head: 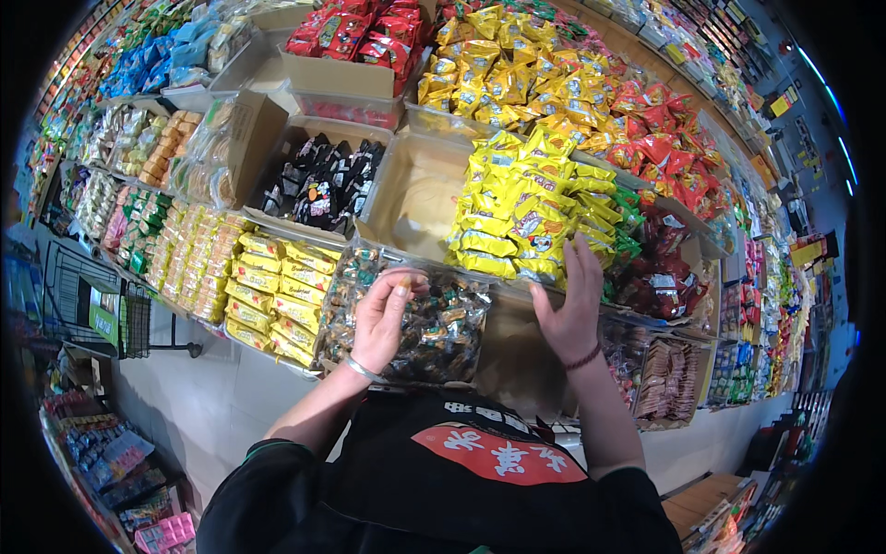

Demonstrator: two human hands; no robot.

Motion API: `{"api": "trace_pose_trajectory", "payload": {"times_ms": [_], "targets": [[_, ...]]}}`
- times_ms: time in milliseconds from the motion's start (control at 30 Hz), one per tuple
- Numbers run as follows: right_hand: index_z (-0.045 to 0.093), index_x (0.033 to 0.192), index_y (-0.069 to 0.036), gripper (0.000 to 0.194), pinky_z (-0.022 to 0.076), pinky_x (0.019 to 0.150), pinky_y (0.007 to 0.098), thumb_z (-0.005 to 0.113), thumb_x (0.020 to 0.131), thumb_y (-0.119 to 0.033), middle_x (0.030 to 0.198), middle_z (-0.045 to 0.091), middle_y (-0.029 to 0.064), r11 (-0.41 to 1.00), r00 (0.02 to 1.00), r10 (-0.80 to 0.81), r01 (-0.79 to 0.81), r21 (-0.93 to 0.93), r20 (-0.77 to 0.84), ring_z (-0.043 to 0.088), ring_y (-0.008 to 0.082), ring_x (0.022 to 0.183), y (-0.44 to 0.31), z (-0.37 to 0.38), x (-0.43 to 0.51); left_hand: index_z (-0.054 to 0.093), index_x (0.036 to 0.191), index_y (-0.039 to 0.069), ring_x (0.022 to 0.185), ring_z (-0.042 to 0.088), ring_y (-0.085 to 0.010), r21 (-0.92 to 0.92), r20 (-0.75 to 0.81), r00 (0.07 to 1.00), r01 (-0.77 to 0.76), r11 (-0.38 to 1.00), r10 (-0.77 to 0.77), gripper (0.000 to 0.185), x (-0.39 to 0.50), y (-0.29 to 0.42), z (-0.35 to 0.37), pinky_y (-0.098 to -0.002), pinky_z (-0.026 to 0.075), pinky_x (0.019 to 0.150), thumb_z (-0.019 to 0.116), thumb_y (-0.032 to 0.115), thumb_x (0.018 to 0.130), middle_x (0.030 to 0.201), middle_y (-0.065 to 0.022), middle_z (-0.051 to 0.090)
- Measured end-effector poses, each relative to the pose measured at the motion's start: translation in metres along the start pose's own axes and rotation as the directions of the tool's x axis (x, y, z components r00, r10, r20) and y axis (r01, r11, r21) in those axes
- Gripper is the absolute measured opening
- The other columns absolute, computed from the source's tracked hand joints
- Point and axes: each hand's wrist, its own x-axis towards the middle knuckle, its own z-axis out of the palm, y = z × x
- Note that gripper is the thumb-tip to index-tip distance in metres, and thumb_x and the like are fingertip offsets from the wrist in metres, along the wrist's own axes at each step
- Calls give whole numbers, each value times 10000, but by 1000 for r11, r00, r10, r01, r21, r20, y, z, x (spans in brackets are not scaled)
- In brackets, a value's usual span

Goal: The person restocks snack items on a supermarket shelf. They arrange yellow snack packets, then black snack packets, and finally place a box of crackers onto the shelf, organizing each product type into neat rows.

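Note:
My left hand (385,317) is raised over a bin of dark wrapped candies (443,346), its thumb and fingertips drawn together; whether something small is between them cannot be told. My right hand (572,305) has its fingers spread at the front edge of a stack of yellow snack packets (533,201), with the fingertips at or just above the packets. The yellow packets lie in overlapping rows. To their left is a plastic bin (419,187) with its bottom showing.
Black packets (325,183) fill a bin at the left, with yellow-wrapped packs (280,298) in front. Dark red packets (661,266) lie to the right. Behind are red bags (346,34) and golden-yellow bags (512,76). A shopping cart (104,305) stands in the left aisle.

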Motion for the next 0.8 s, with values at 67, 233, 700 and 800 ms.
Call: {"api": "trace_pose_trajectory", "payload": {"times_ms": [67,233,700,800], "targets": [[484,1397,36,651,338,1140,490,743,850,-205,1466,464,242,997,1000,20,-20,81,11,445,415,1348,-15,-2,-26,651,1121,-5,1007,640,-144,-54,23,999,25,998,-24,209,-4,-2,2,-276,513,899,504,135,1072,1151,-83,634],[553,1334,34,539,398,1097,462,724,867,-173,1417,515,226,969,983,145,-164,183,114,504,390,1289,-49,1,-85,652,1107,-5,979,613,-145,-63,146,989,22,998,-12,199,-12,-10,7,-283,491,891,522,140,1064,1087,-82,636],[673,1166,-29,331,495,996,420,731,857,-130,1254,635,170,864,949,86,-223,451,303,614,357,1143,-76,-3,-149,649,1053,-18,979,616,-170,241,326,945,-66,968,-16,159,-80,17,27,-304,487,901,554,109,1042,1048,-90,659],[672,1164,-35,309,500,988,414,709,879,-151,1228,648,158,829,931,76,-257,496,357,617,346,1143,-76,-4,-160,647,1052,-19,980,616,-167,234,343,939,-52,971,-32,148,-109,21,34,-304,485,904,556,98,1039,1043,-88,658]]}}
